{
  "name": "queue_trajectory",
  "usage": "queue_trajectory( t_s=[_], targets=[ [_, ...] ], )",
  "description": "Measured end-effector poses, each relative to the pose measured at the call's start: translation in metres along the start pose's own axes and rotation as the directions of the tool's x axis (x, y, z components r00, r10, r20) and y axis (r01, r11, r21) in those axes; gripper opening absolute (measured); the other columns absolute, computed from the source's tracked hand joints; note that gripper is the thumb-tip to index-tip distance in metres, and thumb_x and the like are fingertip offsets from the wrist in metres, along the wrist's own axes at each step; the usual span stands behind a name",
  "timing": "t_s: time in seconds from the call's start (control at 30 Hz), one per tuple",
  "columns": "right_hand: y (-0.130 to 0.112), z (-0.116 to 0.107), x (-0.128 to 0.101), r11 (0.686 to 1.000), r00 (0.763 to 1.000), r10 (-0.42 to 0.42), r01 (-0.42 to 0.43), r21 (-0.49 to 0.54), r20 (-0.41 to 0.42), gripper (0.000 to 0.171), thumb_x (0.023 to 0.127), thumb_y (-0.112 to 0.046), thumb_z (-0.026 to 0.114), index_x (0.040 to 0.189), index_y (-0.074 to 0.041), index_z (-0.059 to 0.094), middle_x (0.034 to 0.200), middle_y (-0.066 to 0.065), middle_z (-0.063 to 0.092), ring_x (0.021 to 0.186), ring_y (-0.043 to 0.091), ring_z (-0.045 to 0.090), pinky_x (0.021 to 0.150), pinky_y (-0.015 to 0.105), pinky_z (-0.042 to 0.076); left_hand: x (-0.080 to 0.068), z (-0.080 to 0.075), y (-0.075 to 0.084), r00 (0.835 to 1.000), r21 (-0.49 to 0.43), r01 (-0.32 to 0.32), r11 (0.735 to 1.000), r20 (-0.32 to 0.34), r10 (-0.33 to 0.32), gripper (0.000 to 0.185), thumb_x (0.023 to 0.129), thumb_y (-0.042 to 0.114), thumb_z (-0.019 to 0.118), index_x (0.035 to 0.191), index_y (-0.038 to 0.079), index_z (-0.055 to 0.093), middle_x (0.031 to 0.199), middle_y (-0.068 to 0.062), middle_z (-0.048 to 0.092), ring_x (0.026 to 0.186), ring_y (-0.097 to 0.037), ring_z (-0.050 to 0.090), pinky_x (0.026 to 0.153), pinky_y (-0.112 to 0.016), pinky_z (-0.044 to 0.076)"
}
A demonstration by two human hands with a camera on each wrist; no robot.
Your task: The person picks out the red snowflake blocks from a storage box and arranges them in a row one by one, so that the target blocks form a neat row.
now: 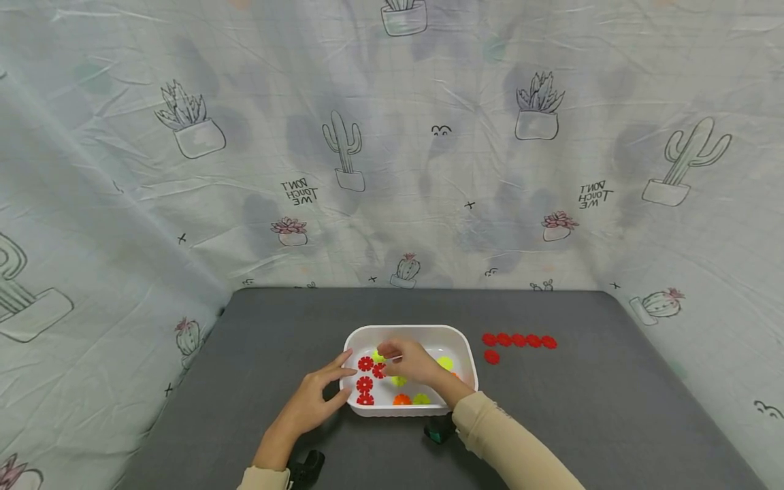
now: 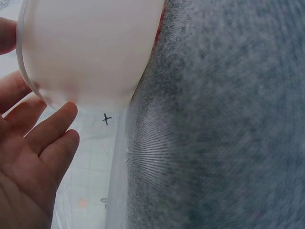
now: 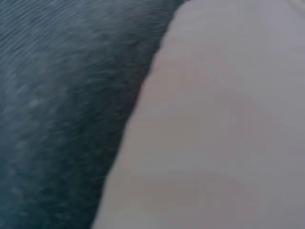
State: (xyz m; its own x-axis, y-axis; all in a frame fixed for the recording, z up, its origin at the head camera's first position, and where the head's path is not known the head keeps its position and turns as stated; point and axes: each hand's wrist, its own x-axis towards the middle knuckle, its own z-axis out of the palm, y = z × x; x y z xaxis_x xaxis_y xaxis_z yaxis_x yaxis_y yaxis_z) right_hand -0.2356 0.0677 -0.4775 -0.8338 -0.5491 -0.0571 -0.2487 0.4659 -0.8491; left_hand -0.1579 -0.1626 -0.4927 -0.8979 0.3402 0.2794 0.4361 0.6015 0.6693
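Left hand point(image 1: 312, 401) flat-fingered against the white tub point(image 1: 461, 340), right hand point(image 1: 412, 361) inside, grasp unclear, above red discs point(image 1: 365, 364).

Head view high, looking down; both wrist views close against white tub point(image 1: 468, 354), sharing it.

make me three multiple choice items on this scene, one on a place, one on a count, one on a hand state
1. Where do the loose red discs lie?
A. right of the white tub
B. left of it
C. inside it

2. How many red discs lie on the grey table outside the tub?
A. three
B. six
C. nine

3. What does the left hand do?
A. lies flat on the table, away from the tub
B. holds a red disc
C. rests its fingers against the tub's side

Key: 1 A, they sit past its right rim; 2 B, five in a row, one below; 3 C, fingertips meet the wall.
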Motion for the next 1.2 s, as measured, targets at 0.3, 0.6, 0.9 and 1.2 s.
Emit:
queue_trajectory(
  t_s=[0.3,0.6,0.9,1.2],
  targets=[
    [0.001,0.005,-0.003,0.997,0.999,0.036,-0.034,-0.074,0.028,0.034,0.082,-0.007,0.071,0.115,-0.002,0.062,0.112,0.009,0.065,0.104,0.024,0.060,0.096,0.042,0.049,0.000,0.000,-0.001,1.000,-0.010,-0.005,1.000,-0.006,0.005,0.032,0.088,0.023,0.066,0.117,0.010,0.068,0.147,-0.002,0.044,0.131,-0.024,0.046,0.101,-0.053,0.040],
    [0.005,0.010,-0.003,0.988,0.999,0.034,-0.029,-0.155,0.028,0.034,0.081,-0.006,0.071,0.115,-0.005,0.063,0.111,0.004,0.066,0.101,0.019,0.060,0.094,0.039,0.050,-0.001,0.001,-0.001,1.000,-0.001,-0.001,1.000,-0.008,0.001,0.032,0.087,0.021,0.066,0.117,0.011,0.068,0.147,-0.003,0.044,0.131,-0.023,0.046,0.101,-0.053,0.041],
    [0.009,0.015,-0.001,0.972,1.000,-0.004,0.009,-0.235,0.019,0.033,0.081,-0.003,0.070,0.113,-0.009,0.064,0.107,0.000,0.066,0.099,0.014,0.059,0.094,0.035,0.050,0.000,0.002,0.000,1.000,0.009,-0.011,1.000,-0.010,0.011,0.032,0.087,0.020,0.066,0.117,0.010,0.068,0.146,-0.003,0.045,0.130,-0.024,0.048,0.101,-0.053,0.042],
    [0.011,0.018,0.003,0.958,1.000,-0.019,0.023,-0.285,0.016,0.033,0.081,-0.004,0.072,0.112,-0.011,0.065,0.107,-0.002,0.065,0.095,0.010,0.057,0.091,0.030,0.050,0.000,0.002,-0.001,1.000,0.014,-0.018,1.000,-0.021,0.018,0.032,0.087,0.022,0.066,0.117,0.011,0.068,0.146,-0.003,0.045,0.129,-0.024,0.048,0.100,-0.053,0.042]
  ],
)
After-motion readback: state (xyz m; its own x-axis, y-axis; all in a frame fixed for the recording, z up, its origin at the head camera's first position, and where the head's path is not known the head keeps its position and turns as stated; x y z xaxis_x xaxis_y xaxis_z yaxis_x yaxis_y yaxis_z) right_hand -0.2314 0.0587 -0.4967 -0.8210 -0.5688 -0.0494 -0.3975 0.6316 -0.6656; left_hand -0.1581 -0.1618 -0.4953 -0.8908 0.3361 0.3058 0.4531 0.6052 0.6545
